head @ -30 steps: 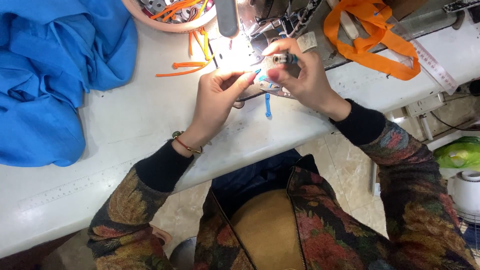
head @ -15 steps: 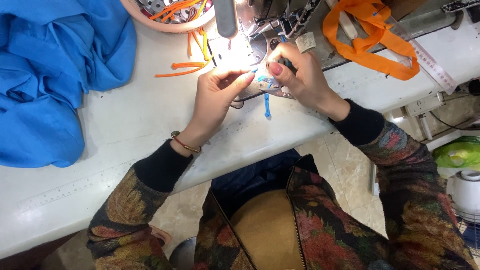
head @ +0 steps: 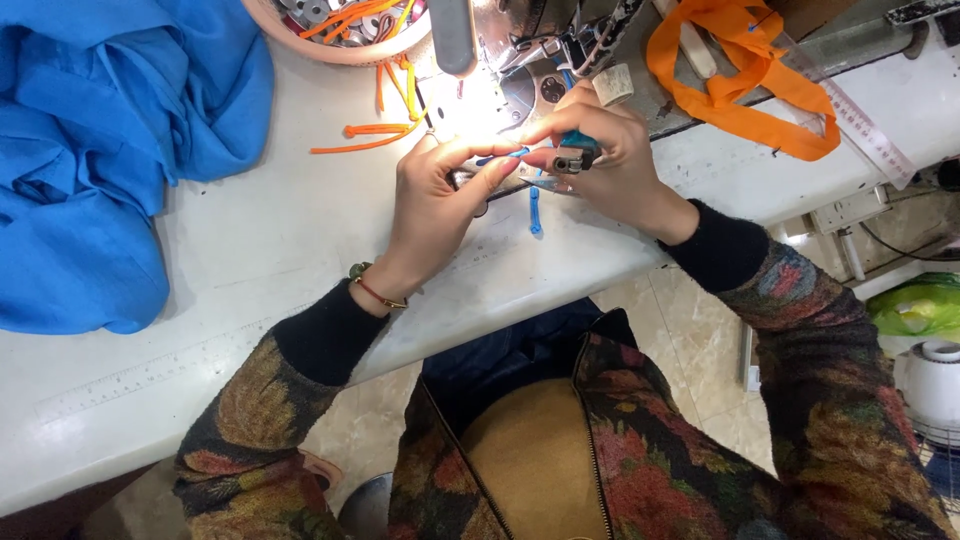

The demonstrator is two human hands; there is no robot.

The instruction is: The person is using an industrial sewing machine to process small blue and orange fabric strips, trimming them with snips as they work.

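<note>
My left hand (head: pixel 437 205) pinches one end of a thin blue cord (head: pixel 508 156) between thumb and forefinger, just in front of the sewing machine (head: pixel 560 40). My right hand (head: pixel 610 160) holds a small teal lighter (head: pixel 572 156) with a metal top against the cord's other end. A second short piece of blue cord (head: pixel 535 208) hangs down below my hands onto the white table (head: pixel 230 300). Bright lamp light falls on the fingers.
A heap of blue fabric (head: pixel 90 150) covers the table's left side. Orange cord pieces (head: pixel 365 135) lie near a pink bowl (head: pixel 340 45) of bits. An orange strap (head: pixel 735 85) and a measuring tape (head: pixel 865 125) lie at the right. A green bag (head: pixel 915 305) sits on the floor.
My hands have shifted slightly; the blue cord now stretches between both hands and the lighter shows more plainly in my right hand.
</note>
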